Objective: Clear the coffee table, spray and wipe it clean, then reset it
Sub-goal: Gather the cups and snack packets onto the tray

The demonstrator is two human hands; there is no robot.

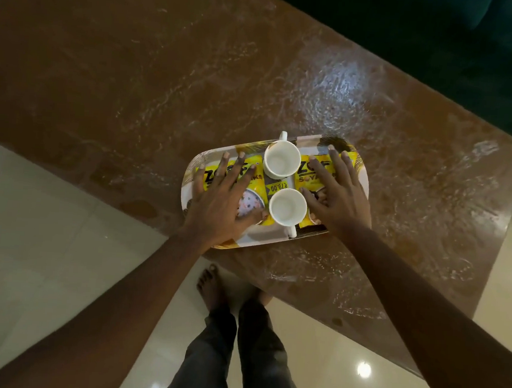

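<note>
An oval patterned tray point(364, 183) rests on the brown glossy coffee table point(164, 96), near its front edge. On the tray stand two empty white cups, one further back point(281, 160) and one nearer point(287, 207), between two yellow snack packets point(254, 180) point(306, 167). My left hand point(221, 200) lies flat, fingers spread, over the left packet. My right hand point(336, 193) lies spread over the right packet. Neither hand grips anything that I can see.
The tabletop shows wet, streaky smears across its surface. Shiny cream floor tiles point(33, 239) surround the table at left and front. My bare feet point(212, 284) and dark trousers stand at the table's front edge. A dark sofa point(441, 40) fills the back right.
</note>
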